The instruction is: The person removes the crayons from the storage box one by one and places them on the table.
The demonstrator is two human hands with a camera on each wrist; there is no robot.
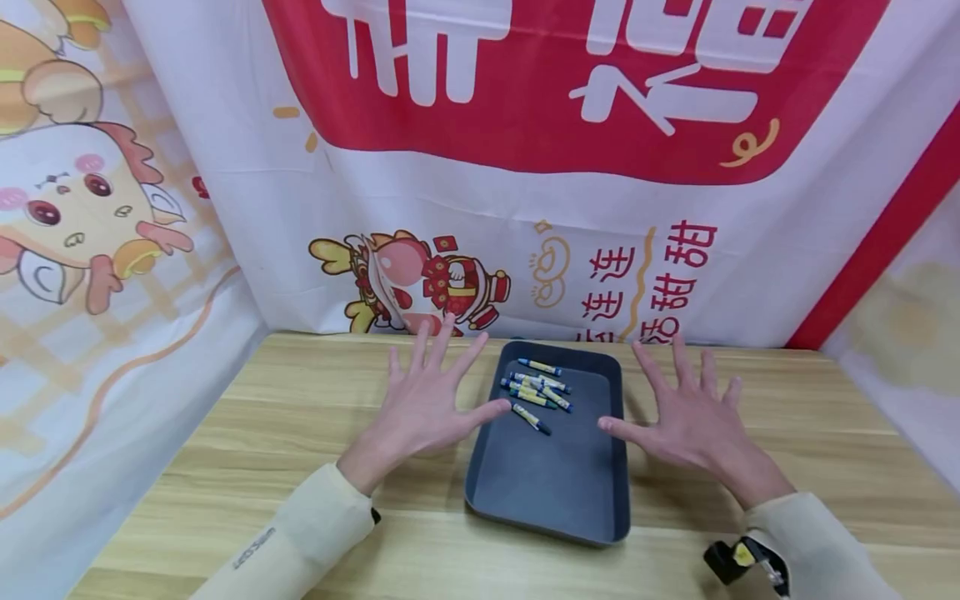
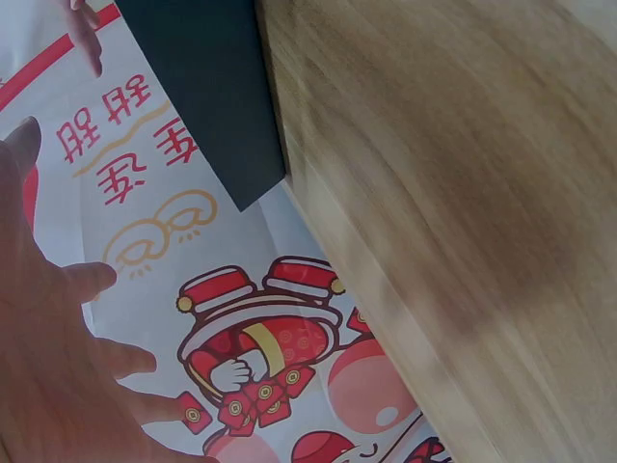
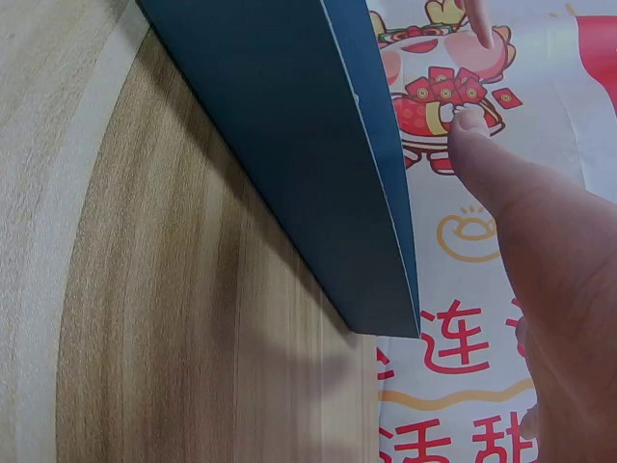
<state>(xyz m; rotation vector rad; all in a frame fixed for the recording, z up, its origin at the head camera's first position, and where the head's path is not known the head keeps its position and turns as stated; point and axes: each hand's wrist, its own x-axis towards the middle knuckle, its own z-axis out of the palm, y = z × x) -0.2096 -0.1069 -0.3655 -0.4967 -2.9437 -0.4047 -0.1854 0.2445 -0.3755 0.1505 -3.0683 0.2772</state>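
Observation:
A dark grey rectangular tray (image 1: 547, 475) lies on the wooden table, its long side pointing away from me. Several crayons (image 1: 536, 387) with yellow, white and blue wrappers are bunched in its far half. One dark-tipped crayon (image 1: 531, 418) lies a little nearer than the others. My left hand (image 1: 420, 408) is spread wide on the left of the tray, thumb tip over the rim. On the opposite side my right hand (image 1: 690, 417) has its fingers fanned out, its thumb tip overlapping the right rim in the head view. Both hands hold nothing.
The pale wooden table (image 1: 285, 433) extends on both sides of the tray. Behind it hangs a white cloth (image 1: 465, 192) with red lettering and cartoon figures. Another printed cloth (image 1: 150, 333) hangs at the left. A small black device (image 1: 738, 560) is strapped at the right wrist.

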